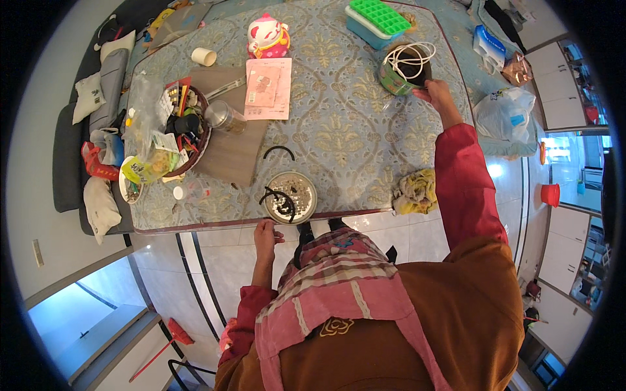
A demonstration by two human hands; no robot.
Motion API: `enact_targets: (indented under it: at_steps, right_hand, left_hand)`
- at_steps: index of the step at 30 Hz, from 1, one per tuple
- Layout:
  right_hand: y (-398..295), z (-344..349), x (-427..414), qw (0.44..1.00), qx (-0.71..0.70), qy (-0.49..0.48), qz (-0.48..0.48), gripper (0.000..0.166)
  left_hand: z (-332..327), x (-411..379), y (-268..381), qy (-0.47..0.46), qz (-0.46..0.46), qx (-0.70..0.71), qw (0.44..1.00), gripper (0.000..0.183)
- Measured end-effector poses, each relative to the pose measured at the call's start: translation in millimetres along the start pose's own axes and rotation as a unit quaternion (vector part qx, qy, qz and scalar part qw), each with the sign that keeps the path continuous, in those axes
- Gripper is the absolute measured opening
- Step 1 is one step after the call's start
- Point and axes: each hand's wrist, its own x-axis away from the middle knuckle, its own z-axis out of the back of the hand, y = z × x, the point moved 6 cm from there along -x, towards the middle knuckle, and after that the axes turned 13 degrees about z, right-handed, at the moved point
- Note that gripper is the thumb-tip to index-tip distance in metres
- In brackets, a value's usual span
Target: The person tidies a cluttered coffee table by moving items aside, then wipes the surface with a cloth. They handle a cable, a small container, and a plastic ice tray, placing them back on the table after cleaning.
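At the far right of the table, my right hand (pixel 435 97) grips the near rim of a round green container (pixel 395 84). A coiled white cable (pixel 411 57) rests in its mouth and hangs over the rim. My left hand (pixel 265 238) is at the table's near edge with loosely curled fingers and nothing visible in it. Just beyond it sits a round shallow tin (pixel 304 195) holding ash-like bits and black mosquito coil pieces (pixel 283 204). Another curved black coil piece (pixel 279 148) lies on the patterned tablecloth (pixel 337 141) behind the tin.
To the left are a cluttered basket (pixel 208 141), a clear jar (pixel 226 118), a brown board (pixel 230 161) and a plastic bottle (pixel 191 190). A lucky cat figurine (pixel 266 38) stands behind pink booklets (pixel 266 93). A yellowish cloth (pixel 415 191) lies at the near right edge.
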Motion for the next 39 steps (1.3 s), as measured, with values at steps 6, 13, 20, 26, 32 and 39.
enact_targets:
  at_steps: [6, 13, 20, 26, 32, 39]
  right_hand:
    - [-23, -19, 66, 0.997, 0.023, -0.074, 0.002, 0.027]
    - [-15, -30, 139, 0.991, 0.028, -0.128, -0.032, 0.026]
    - [-6, -6, 179, 0.991, 0.035, -0.121, -0.055, 0.031]
    - [6, 16, 193, 0.994, 0.009, -0.094, -0.049, 0.028]
    - [4, 28, 199, 0.996, 0.002, -0.072, -0.049, 0.027]
    - [1, 51, 195, 0.998, -0.015, -0.053, -0.039, 0.028]
  left_hand:
    - [1, -5, 4, 0.001, -0.033, -0.074, 0.997, 0.030]
    - [-1, -28, 13, 0.018, -0.097, -0.178, 0.979, 0.021]
    - [-10, -23, 17, -0.028, -0.033, -0.081, 0.996, 0.016]
    - [-21, -9, 34, -0.066, -0.050, -0.049, 0.995, 0.024]
    - [-13, -16, 27, -0.038, -0.056, -0.065, 0.996, 0.017]
    - [-35, -12, 47, -0.087, -0.111, -0.091, 0.986, 0.020]
